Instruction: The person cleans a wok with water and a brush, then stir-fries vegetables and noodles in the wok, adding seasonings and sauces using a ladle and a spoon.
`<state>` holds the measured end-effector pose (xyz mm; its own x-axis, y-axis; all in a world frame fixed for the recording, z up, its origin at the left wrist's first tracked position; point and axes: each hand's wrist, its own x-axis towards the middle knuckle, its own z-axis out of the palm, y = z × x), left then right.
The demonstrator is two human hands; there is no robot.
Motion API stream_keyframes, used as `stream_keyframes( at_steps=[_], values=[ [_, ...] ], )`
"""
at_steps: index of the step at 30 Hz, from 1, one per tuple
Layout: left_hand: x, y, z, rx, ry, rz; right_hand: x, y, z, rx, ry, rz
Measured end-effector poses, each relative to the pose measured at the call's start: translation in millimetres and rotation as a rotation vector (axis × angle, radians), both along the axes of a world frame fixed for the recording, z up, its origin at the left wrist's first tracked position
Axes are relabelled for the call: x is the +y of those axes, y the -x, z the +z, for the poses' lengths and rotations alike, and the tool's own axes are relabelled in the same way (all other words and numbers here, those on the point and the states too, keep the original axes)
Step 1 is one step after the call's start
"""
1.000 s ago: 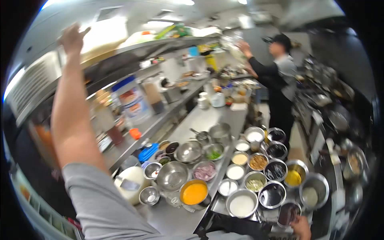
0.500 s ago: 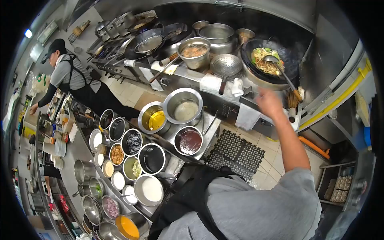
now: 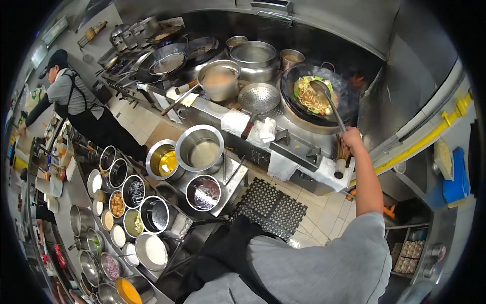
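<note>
My right hand [image 3: 351, 138] is closed around the handle end of a long ladle [image 3: 334, 105] at the front right of the range. The ladle's bowl rests in noodles with vegetables [image 3: 310, 95]. Those noodles sit inside a dark wok [image 3: 340, 92] on the burner, with faint steam above. Just below my hand, a bamboo wok brush [image 3: 341, 159] lies at the range's edge. My left hand is out of view.
A perforated strainer [image 3: 259, 98] and a pot [image 3: 218, 81] stand left of the wok. Behind me on the left, a counter carries several steel containers, including one of white liquid [image 3: 152, 252]. A co-worker [image 3: 83, 93] stands at far left. A rubber mat [image 3: 268, 207] covers some floor.
My right hand has moved onto the ladle's handle and gripped it; before, it was blurred and apart from it. The ladle has swung left, and the whole view has shifted.
</note>
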<state>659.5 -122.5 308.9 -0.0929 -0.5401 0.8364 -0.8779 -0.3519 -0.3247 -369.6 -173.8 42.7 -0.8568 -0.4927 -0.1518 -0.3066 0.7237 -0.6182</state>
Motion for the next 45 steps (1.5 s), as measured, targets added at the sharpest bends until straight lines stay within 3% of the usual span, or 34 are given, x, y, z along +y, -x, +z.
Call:
stream_keyframes(
  at_steps=[2,3,6,7,9,10,12,13,14,16,17,20,22,24,27,28,30,31,33,35,38,39,40,42,45],
  values=[
    [-33,18,-23,0.005,-0.061,-0.144,-9,6,15,-0.196,0.240,-0.117],
    [-41,27,-33,0.032,-0.088,-0.195,-24,28,10,-0.147,0.279,-0.056],
    [-48,158,-24,0.421,-0.237,-0.345,-86,87,-8,-0.136,0.102,-0.165],
    [-49,165,-27,0.423,-0.231,-0.337,-96,93,-14,-0.135,0.106,-0.155],
    [-55,174,-29,0.246,-0.379,-0.311,-107,99,-28,-0.276,0.375,-0.224],
    [-55,162,-38,0.239,-0.384,-0.313,-104,98,-32,-0.282,0.371,-0.230],
    [-40,98,-69,0.430,-0.421,-0.259,-90,90,-37,-0.190,-0.084,0.125],
    [-22,56,-88,0.382,-0.464,-0.154,-66,60,-17,-0.357,0.181,0.036],
    [-12,28,-103,0.337,-0.510,-0.048,-55,49,5,-0.351,0.179,0.025],
    [-20,122,-73,0.456,-0.506,-0.114,-40,37,32,-0.511,0.318,-0.160],
    [-18,157,-62,0.569,-0.485,-0.161,-48,44,25,-0.397,0.263,-0.141],
    [-56,29,-130,0.788,-0.382,-0.395,-95,100,-26,-0.170,0.137,0.010],
    [-79,91,-110,0.709,-0.433,-0.359,-109,99,-34,-0.347,0.406,-0.065],
    [-103,125,-99,0.625,-0.490,-0.320,-111,79,-22,-0.427,0.410,-0.170],
    [-119,126,-112,0.579,-0.505,-0.424,-90,61,-14,-0.246,0.034,0.132],
    [-120,119,-117,0.552,-0.500,-0.413,-72,55,-12,-0.249,0.031,0.123],
    [-121,108,-126,0.508,-0.486,-0.393,-34,38,5,0.541,-0.115,0.377],
    [-117,113,-127,0.639,-0.514,-0.295,-19,24,30,0.546,-0.120,0.370],
    [-115,79,-157,0.652,-0.491,-0.364,4,-5,76,0.417,-0.379,0.219],
    [-108,63,-177,0.809,-0.510,-0.377,34,-11,72,0.453,-0.365,0.240],
    [-97,68,-182,0.728,-0.532,-0.383,54,-33,81,0.427,-0.374,0.237],
    [-98,84,-180,1.004,-0.474,-0.366,55,-38,86,0.368,-0.401,0.208],
    [-103,99,-177,1.012,-0.469,-0.353,53,-28,74,0.375,-0.403,0.221],
    [-113,125,-167,0.818,-0.411,-0.562,36,2,34,0.440,-0.359,0.214],
    [-95,162,-131,0.845,-0.511,-0.538,19,-1,34,0.270,-0.142,0.228]
  ],
)
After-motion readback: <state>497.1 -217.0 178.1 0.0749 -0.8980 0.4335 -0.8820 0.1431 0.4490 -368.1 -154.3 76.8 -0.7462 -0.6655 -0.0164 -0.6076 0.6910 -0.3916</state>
